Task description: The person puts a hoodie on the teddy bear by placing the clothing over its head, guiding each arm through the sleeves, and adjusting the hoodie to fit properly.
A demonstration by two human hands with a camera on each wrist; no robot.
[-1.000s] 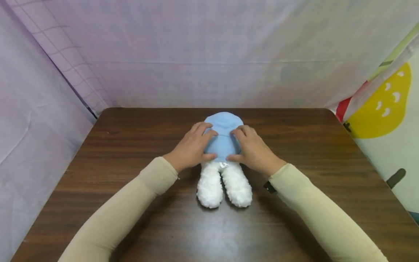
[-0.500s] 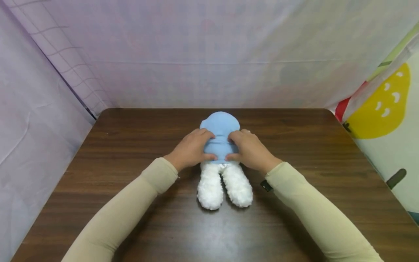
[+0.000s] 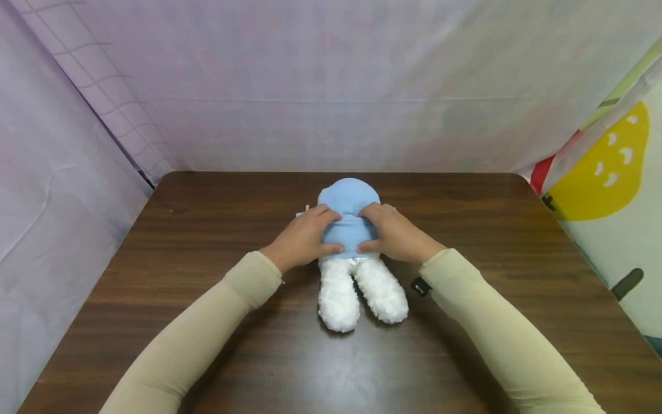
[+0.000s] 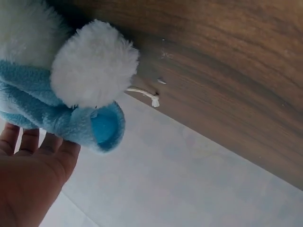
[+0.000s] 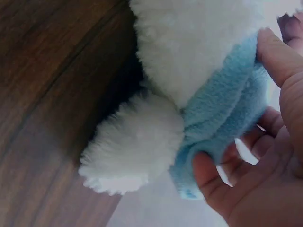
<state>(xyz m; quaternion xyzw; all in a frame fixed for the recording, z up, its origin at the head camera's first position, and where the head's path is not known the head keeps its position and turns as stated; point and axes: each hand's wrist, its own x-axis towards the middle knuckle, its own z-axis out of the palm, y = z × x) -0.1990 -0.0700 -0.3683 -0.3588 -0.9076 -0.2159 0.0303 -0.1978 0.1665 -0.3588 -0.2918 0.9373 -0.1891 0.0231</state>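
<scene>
A plush toy with white fluff and a light-blue cloth garment (image 3: 347, 198) lies on the table, its two long white fluffy parts (image 3: 338, 299) pointing toward me. Whether these are legs or ears I cannot tell. My left hand (image 3: 302, 237) grips the blue part from the left side. From the right, my right hand (image 3: 400, 234) holds it the same way, thumb nearest me. In the left wrist view a round white fluffy paw (image 4: 94, 66) sits by a blue cuff (image 4: 108, 126). The right wrist view shows fingers around bunched blue cloth (image 5: 222, 104) beside another white paw (image 5: 137, 142).
The brown wooden table (image 3: 207, 213) stretches to both sides of the toy. A pale cloth curtain (image 3: 320, 103) hangs behind its far edge. A thin knotted cord (image 4: 155, 100) shows near that edge. Printed fabric with a yellow shape (image 3: 602, 167) hangs at the right.
Fingers have moved down and inward onto the toy's middle, and the blue cloth has smoothed. The toy's long white parts have swung slightly right. A bit of cord now shows beyond my left hand.
</scene>
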